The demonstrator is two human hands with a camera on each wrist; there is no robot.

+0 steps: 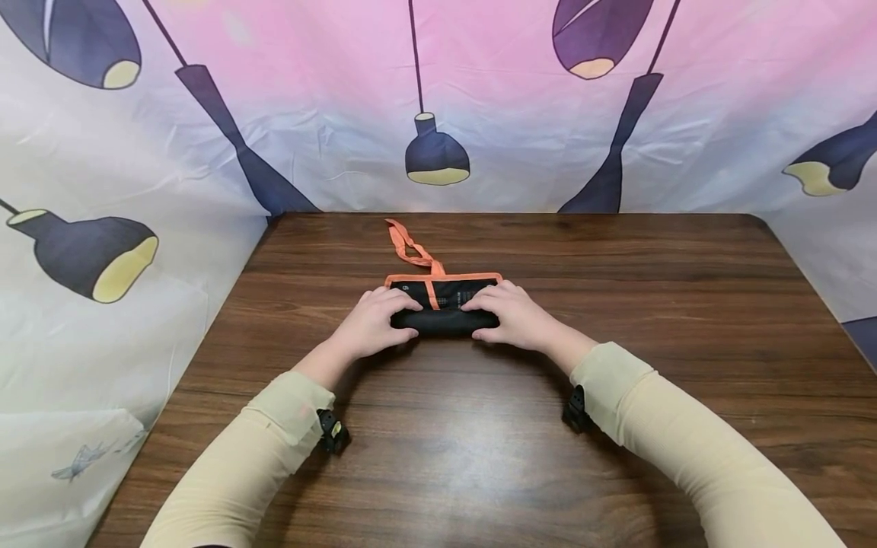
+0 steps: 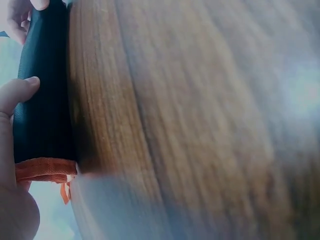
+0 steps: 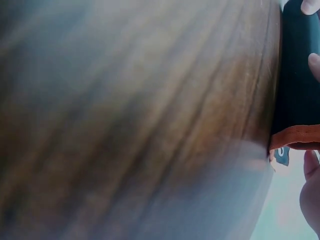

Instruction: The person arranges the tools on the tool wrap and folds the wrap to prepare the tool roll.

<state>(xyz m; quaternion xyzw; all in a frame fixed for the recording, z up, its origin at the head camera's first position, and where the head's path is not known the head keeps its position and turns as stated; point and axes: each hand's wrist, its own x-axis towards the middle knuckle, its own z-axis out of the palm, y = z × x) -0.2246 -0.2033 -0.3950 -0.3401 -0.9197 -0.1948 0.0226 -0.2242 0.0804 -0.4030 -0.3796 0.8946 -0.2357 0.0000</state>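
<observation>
A black fabric pouch with orange trim lies on the table, its near part rolled into a thick tube. My left hand grips the left end of the roll, thumb on the near side and fingers over the top. At the right end, my right hand holds it the same way. Beyond the roll, a flat part with an orange edge and small white print is exposed. An orange strap trails from it toward the back. In the left wrist view the thumb presses the black roll; the right wrist view shows its orange-edged end.
The dark wood-grain table stretches around the hands on all sides. A cloth backdrop printed with hanging lamps rises behind the table and along its sides. Black wrist cameras are strapped near both sleeve cuffs.
</observation>
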